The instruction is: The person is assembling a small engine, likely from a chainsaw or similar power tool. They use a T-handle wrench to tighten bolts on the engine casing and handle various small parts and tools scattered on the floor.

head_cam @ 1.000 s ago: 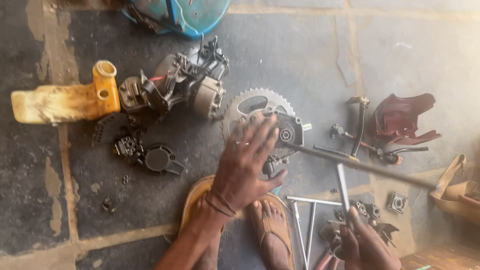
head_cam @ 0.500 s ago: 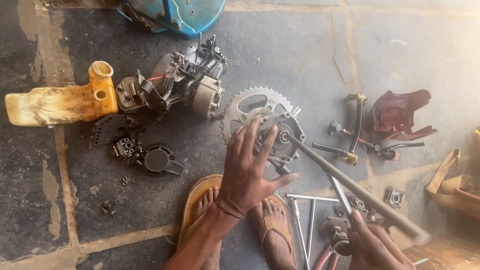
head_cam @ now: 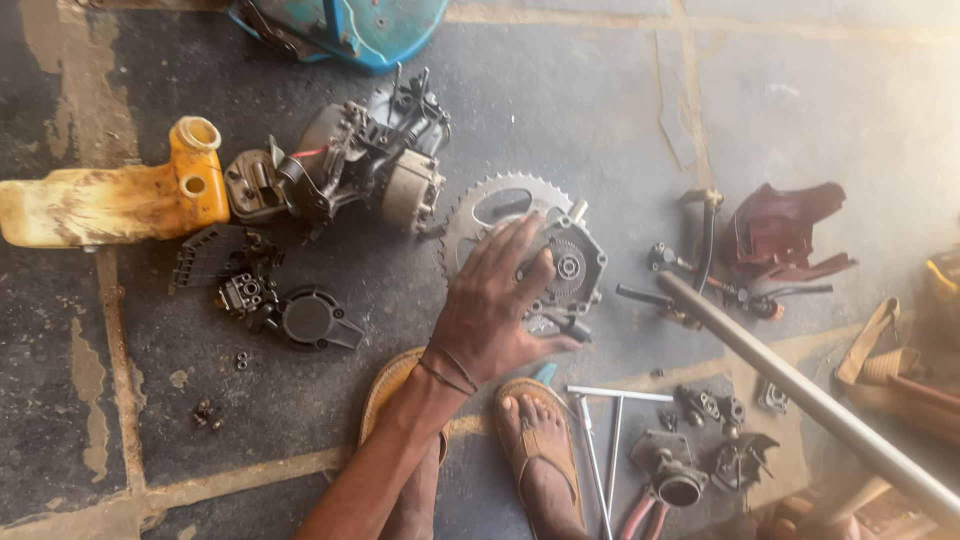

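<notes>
Stone floor under me: my left hand [head_cam: 495, 315] now presses flat, fingers spread wide, on the toothed sprocket [head_cam: 505, 215]; the metal rod [head_cam: 800, 395] has swung to four o'clock, my right hand unseen.

A: Describe the supporting surface.
B: The floor [head_cam: 600, 110] is dark stone slabs with pale mortar joints.

A: List the items resting on it, left half.
B: A yellow tank [head_cam: 110, 200], a small engine block [head_cam: 345, 165], a black cover [head_cam: 310, 320], loose nuts [head_cam: 205, 412].

A: Centre and right?
B: A toothed sprocket assembly [head_cam: 530, 240], a T-handle wrench [head_cam: 612, 420], a maroon cover [head_cam: 780, 230], small carburettor parts [head_cam: 700, 450].
</notes>
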